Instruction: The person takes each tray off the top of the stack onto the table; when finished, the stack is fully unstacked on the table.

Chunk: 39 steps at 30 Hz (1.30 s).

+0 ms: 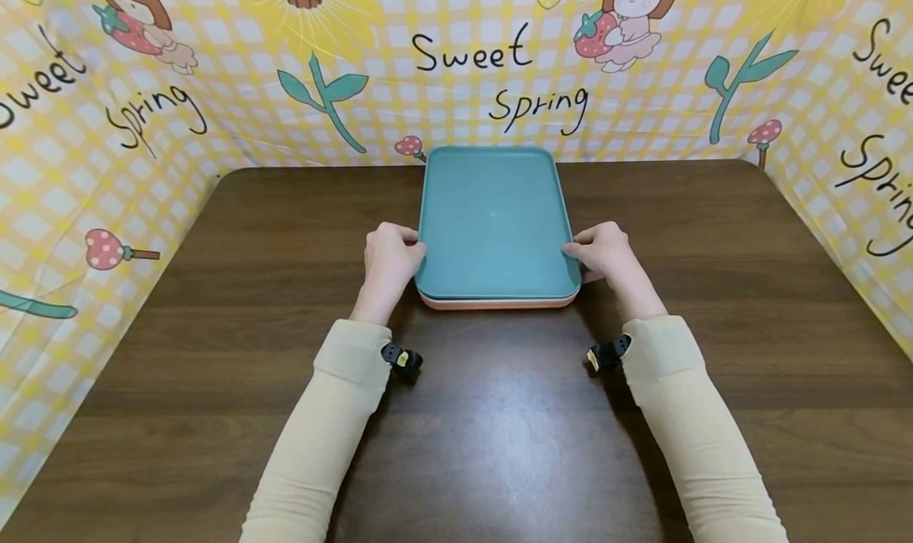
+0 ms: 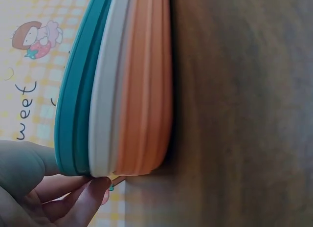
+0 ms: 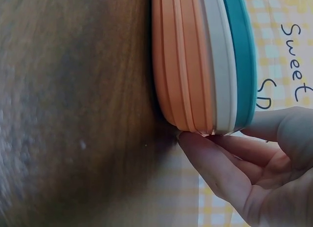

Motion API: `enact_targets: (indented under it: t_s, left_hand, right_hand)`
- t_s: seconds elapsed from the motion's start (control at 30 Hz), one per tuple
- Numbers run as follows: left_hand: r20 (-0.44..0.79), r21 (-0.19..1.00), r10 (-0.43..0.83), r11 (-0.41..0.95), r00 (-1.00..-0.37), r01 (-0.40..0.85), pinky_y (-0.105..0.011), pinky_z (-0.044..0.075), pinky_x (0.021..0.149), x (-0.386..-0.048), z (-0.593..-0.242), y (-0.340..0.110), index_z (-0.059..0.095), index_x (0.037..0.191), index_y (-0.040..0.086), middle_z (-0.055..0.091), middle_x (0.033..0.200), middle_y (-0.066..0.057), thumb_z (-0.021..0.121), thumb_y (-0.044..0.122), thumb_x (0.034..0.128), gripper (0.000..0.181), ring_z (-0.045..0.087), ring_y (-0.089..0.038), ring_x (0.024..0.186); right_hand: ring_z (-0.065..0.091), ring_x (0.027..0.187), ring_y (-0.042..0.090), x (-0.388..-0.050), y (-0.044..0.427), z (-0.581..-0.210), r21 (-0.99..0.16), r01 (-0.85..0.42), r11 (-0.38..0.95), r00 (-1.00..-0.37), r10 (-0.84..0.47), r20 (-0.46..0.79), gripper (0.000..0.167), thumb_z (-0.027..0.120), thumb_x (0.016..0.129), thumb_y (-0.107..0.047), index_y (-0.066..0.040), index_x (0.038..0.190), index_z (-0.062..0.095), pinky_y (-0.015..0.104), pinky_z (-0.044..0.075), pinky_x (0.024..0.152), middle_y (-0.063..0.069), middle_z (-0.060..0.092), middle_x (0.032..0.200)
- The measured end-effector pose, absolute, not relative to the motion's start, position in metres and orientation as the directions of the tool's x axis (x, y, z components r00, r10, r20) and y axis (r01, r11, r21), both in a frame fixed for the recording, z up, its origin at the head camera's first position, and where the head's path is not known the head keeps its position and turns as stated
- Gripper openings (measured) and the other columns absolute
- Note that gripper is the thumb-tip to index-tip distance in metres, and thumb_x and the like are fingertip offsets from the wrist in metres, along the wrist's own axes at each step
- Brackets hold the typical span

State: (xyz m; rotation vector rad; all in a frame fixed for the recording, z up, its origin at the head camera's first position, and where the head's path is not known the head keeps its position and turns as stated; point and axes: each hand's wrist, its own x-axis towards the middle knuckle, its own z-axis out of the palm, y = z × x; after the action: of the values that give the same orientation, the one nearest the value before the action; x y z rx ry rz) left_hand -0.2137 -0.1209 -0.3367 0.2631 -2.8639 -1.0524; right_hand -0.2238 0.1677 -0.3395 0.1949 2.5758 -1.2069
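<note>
A teal rectangular tray (image 1: 494,218) lies on top of a stack near the far side of the table. Under it, in the left wrist view, come a white tray (image 2: 104,114) and orange trays (image 2: 144,90), their rims nested close together. My left hand (image 1: 389,264) holds the teal tray by its left edge, thumb on the rim and fingers at the side. On the opposite edge my right hand (image 1: 606,250) pinches the teal tray with its thumb. Its other fingers touch the side of the stack, down by the orange rims in the right wrist view.
The stack rests on a dark wooden table (image 1: 492,416). A yellow checked cloth (image 1: 471,123) with printed figures and lettering hangs behind the table and along both sides. The far end of the stack is close to the back cloth. Both wrists wear small black cameras (image 1: 403,361).
</note>
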Motion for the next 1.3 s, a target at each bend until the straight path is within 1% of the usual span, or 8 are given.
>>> enact_targets:
  t_s: [0.23, 0.33, 0.47, 0.63, 0.9, 1.1, 1.17, 1.3]
  left_hand:
    - [0.035, 0.649, -0.189, 0.751, -0.981, -0.121, -0.038, 0.05, 0.075, -0.214, -0.329, -0.125, 0.075, 0.095, 0.004, 0.072, 0.094, -0.012, 0.058, 0.011, 0.0839, 0.021, 0.061, -0.028, 0.088]
    - [0.007, 0.663, -0.189, 0.736, -0.982, -0.137, -0.038, 0.05, 0.079, -0.216, -0.328, -0.128, 0.074, 0.095, 0.003, 0.072, 0.092, -0.014, 0.059, 0.012, 0.0844, 0.02, 0.06, -0.027, 0.091]
    - [-0.046, 0.691, -0.193, 0.702, -0.98, -0.171, -0.039, 0.05, 0.085, -0.219, -0.329, -0.134, 0.072, 0.102, 0.001, 0.072, 0.096, -0.015, 0.063, 0.014, 0.0849, 0.023, 0.06, -0.027, 0.102]
    - [-0.068, 0.733, -0.195, 0.656, -0.978, -0.181, -0.039, 0.049, 0.088, -0.217, -0.331, -0.141, 0.07, 0.106, -0.001, 0.071, 0.1, -0.017, 0.064, 0.012, 0.0858, 0.025, 0.058, -0.028, 0.106]
    - [-0.118, 0.783, -0.224, 0.578, -0.968, -0.229, -0.035, 0.052, 0.08, -0.215, -0.334, -0.155, 0.068, 0.112, -0.001, 0.069, 0.107, -0.017, 0.063, 0.011, 0.0875, 0.027, 0.059, -0.026, 0.101]
    - [-0.109, 0.792, -0.254, 0.562, -0.961, -0.238, -0.035, 0.051, 0.081, -0.214, -0.333, -0.165, 0.069, 0.111, 0.0, 0.069, 0.107, -0.017, 0.064, 0.011, 0.0868, 0.027, 0.058, -0.026, 0.104]
    - [-0.11, 0.796, -0.262, 0.555, -0.959, -0.243, -0.032, 0.052, 0.079, -0.213, -0.332, -0.168, 0.068, 0.112, 0.0, 0.069, 0.107, -0.017, 0.064, 0.012, 0.0868, 0.028, 0.059, -0.025, 0.102]
    - [-0.118, 0.805, -0.268, 0.538, -0.956, -0.25, -0.022, 0.05, 0.069, -0.211, -0.331, -0.176, 0.067, 0.114, 0.002, 0.068, 0.108, -0.015, 0.064, 0.014, 0.0872, 0.03, 0.061, -0.02, 0.095]
  right_hand:
    - [0.063, 0.083, 0.018, -0.224, 0.166, -0.343, -0.749, 0.242, 0.617, -0.949, -0.012, -0.316, 0.039, 0.058, 0.093, -0.022, 0.004, 0.121, 0.061, 0.033, 0.058, 0.068, 0.022, 0.058, 0.115]
    - [0.063, 0.082, 0.018, -0.224, 0.167, -0.344, -0.761, 0.243, 0.602, -0.947, -0.023, -0.32, 0.04, 0.057, 0.094, -0.023, 0.005, 0.122, 0.06, 0.034, 0.058, 0.069, 0.022, 0.058, 0.114]
    - [0.064, 0.091, 0.023, -0.224, 0.168, -0.345, -0.77, 0.261, 0.582, -0.939, -0.032, -0.342, 0.042, 0.054, 0.095, -0.025, 0.005, 0.123, 0.058, 0.035, 0.057, 0.072, 0.023, 0.058, 0.117]
    - [0.062, 0.102, 0.029, -0.224, 0.166, -0.345, -0.765, 0.273, 0.584, -0.934, -0.029, -0.356, 0.043, 0.052, 0.097, -0.027, 0.005, 0.125, 0.058, 0.034, 0.057, 0.072, 0.023, 0.056, 0.121]
    - [0.061, 0.104, 0.031, -0.224, 0.164, -0.343, -0.756, 0.28, 0.591, -0.931, -0.027, -0.365, 0.042, 0.054, 0.096, -0.025, 0.005, 0.126, 0.056, 0.035, 0.056, 0.075, 0.023, 0.055, 0.122]
    - [0.061, 0.102, 0.031, -0.223, 0.166, -0.342, -0.762, 0.281, 0.584, -0.932, -0.023, -0.361, 0.044, 0.056, 0.094, -0.019, 0.006, 0.129, 0.052, 0.037, 0.055, 0.077, 0.025, 0.054, 0.123]
    - [0.061, 0.101, 0.03, -0.222, 0.167, -0.342, -0.76, 0.275, 0.589, -0.934, -0.024, -0.357, 0.043, 0.056, 0.093, -0.017, 0.006, 0.129, 0.052, 0.037, 0.055, 0.076, 0.025, 0.055, 0.122]
    - [0.061, 0.096, 0.028, -0.222, 0.169, -0.342, -0.753, 0.263, 0.603, -0.938, -0.022, -0.345, 0.041, 0.057, 0.091, -0.015, 0.007, 0.125, 0.055, 0.037, 0.056, 0.075, 0.025, 0.056, 0.118]
